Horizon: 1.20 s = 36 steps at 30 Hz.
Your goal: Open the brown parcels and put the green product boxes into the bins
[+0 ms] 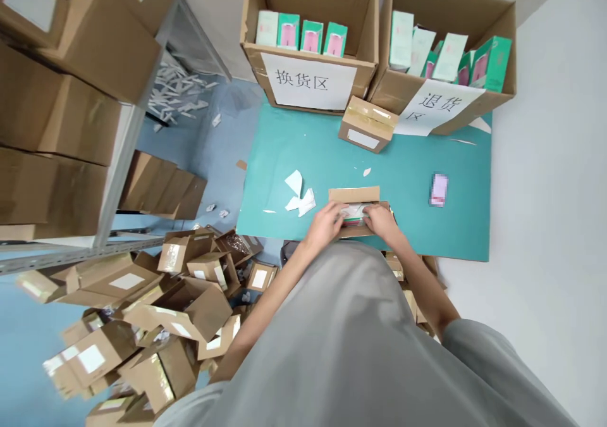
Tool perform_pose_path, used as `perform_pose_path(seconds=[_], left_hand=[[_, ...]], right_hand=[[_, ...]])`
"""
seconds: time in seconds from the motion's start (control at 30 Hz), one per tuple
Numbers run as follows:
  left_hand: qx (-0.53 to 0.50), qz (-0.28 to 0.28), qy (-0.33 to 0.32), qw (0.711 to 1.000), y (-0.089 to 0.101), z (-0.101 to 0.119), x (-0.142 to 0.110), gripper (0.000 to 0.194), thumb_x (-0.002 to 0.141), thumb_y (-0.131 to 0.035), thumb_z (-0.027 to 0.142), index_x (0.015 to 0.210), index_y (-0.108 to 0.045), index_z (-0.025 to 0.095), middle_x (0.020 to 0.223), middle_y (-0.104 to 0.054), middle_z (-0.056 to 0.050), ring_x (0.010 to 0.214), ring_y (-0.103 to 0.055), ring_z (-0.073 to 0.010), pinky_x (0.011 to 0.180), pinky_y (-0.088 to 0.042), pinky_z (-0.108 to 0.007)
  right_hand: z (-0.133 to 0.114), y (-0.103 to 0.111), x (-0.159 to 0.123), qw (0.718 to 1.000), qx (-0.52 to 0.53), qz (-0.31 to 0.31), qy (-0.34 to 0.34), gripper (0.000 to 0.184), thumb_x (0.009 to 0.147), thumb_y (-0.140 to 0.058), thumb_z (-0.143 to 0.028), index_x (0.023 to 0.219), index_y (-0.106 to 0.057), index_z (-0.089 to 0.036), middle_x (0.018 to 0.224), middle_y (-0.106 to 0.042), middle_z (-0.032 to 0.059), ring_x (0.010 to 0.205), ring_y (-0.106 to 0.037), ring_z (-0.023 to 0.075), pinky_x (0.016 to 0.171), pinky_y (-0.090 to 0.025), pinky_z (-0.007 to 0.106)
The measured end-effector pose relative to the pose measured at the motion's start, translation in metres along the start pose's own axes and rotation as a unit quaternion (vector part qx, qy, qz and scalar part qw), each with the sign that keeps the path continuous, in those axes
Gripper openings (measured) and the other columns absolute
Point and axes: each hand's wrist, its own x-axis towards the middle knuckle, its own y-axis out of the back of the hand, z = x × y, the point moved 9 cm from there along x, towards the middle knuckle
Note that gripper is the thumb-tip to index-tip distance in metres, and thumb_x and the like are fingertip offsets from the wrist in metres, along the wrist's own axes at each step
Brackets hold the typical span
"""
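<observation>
A small open cardboard box (355,195) lies on the teal table (417,224), its flap folded back. Inside it shows a pale packet with green and pink edges (355,212). My left hand (325,222) grips the box's left end, fingers curled onto the packet. My right hand (380,219) holds the right end, fingers bent over the packet too. Both forearms reach out from my grey shirt.
Two big cartons of green-and-pink product boxes (303,35), (450,54) stand at the table's far edge with paper labels. A sealed small parcel (367,125), paper scraps (300,194) and a small pink item (439,189) lie on the table. Opened boxes (156,326) pile on the floor left; shelving (61,98) holds cartons.
</observation>
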Motion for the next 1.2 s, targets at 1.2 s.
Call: perform_pose_path(seconds=[1.2], left_hand=[[0.339,-0.182,0.033,0.922,-0.084,-0.037,0.027,0.039,0.094,-0.068,0.005,0.132,-0.072,0.013,0.136,-0.07,-0.022,0.131,-0.061,-0.0355,0.115,-0.045,-0.049]], right_hand=[[0.013,-0.036,0.033,0.991,-0.076,0.056,0.09,0.053,0.087,-0.081,-0.011,0.138,-0.071,-0.006,0.138,-0.075,0.0257,0.134,-0.063,0.0372,0.112,-0.045,0.043]])
